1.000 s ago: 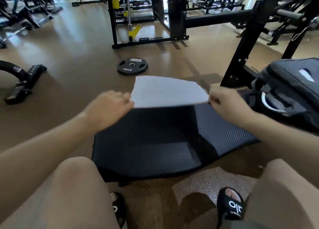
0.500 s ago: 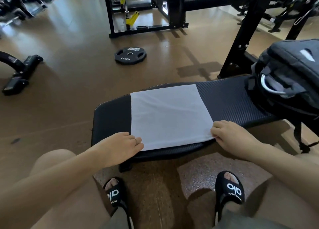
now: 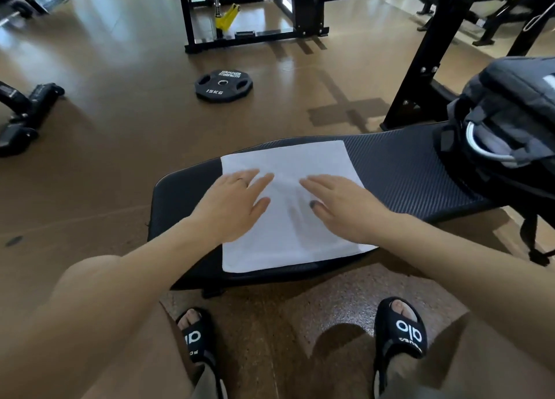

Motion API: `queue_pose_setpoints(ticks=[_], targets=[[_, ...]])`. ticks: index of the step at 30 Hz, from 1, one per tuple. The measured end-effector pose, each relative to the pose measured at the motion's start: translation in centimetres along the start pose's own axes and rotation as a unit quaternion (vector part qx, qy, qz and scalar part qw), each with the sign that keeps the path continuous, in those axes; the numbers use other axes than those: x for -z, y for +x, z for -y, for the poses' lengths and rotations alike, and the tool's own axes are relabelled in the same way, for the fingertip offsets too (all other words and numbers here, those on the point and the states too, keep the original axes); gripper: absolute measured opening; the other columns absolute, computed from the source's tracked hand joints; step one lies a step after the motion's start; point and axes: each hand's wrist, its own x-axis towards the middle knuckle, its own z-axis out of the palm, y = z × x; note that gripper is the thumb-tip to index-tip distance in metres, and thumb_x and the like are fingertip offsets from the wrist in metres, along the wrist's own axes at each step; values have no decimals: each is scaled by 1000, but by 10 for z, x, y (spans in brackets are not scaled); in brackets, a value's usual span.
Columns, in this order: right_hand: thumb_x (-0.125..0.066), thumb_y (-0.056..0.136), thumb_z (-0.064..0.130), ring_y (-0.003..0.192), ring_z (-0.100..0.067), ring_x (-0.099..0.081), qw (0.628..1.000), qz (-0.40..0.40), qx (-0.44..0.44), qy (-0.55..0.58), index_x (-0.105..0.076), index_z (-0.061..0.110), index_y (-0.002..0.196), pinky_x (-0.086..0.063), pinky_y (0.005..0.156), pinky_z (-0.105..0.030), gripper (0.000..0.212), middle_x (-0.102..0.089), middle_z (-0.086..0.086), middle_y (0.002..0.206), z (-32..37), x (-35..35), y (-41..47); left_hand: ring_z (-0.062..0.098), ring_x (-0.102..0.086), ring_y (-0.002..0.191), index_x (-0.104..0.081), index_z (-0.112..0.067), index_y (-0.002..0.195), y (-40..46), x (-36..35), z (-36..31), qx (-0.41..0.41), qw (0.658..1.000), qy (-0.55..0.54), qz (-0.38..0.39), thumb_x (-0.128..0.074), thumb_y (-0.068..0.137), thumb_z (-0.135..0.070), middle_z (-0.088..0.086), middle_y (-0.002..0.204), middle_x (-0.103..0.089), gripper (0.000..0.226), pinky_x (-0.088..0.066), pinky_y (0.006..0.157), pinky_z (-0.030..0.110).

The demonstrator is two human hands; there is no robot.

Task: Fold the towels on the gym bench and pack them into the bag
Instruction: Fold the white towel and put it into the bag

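Note:
A white towel (image 3: 288, 242) lies spread flat across the black gym bench (image 3: 399, 173), near its left end. My left hand (image 3: 232, 205) rests flat on the towel's left half with straight fingers. My right hand (image 3: 345, 206) lies flat on the right half, fingers also straight and pointing away from me. A dark bag (image 3: 510, 119) sits on the bench's right end, its top open, showing a grey lining and a white rim.
A black 15 kg weight plate (image 3: 223, 85) lies on the brown floor beyond the bench. Black rack uprights (image 3: 420, 68) stand behind the bag. Machine feet (image 3: 24, 113) are at far left. My sandalled feet (image 3: 399, 332) are under the bench's near edge.
The towel came down from the air onto the bench. Both hands let go of its near corners and moved forward to lie flat on its middle.

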Motion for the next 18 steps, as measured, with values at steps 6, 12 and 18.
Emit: queue_pose_setpoints(ticks=[6,12,18], targets=[[-13,107,43,156,-17,0,999,26,-28,-9,-8,21,162,0,125,-37,60,-2,3,170,3,-63,63,22,14,156,3,-32,163,51,-48,-3,158,981,-89,61,-16,105,-55,3,170,13,65,6,127,42],[-9,103,44,156,-23,0,978,-5,-207,-27,-12,17,161,-1,126,-44,64,-5,-3,169,-74,-56,61,22,18,156,10,-31,162,47,-66,4,185,979,-71,41,-10,100,-65,3,169,18,73,7,127,41],[-13,107,43,156,-17,2,1000,-3,-18,5,-5,25,162,2,126,-38,58,0,3,170,-7,-56,122,21,16,156,4,-30,163,48,-68,3,193,977,-80,27,-13,97,-68,4,170,14,78,6,127,41]])
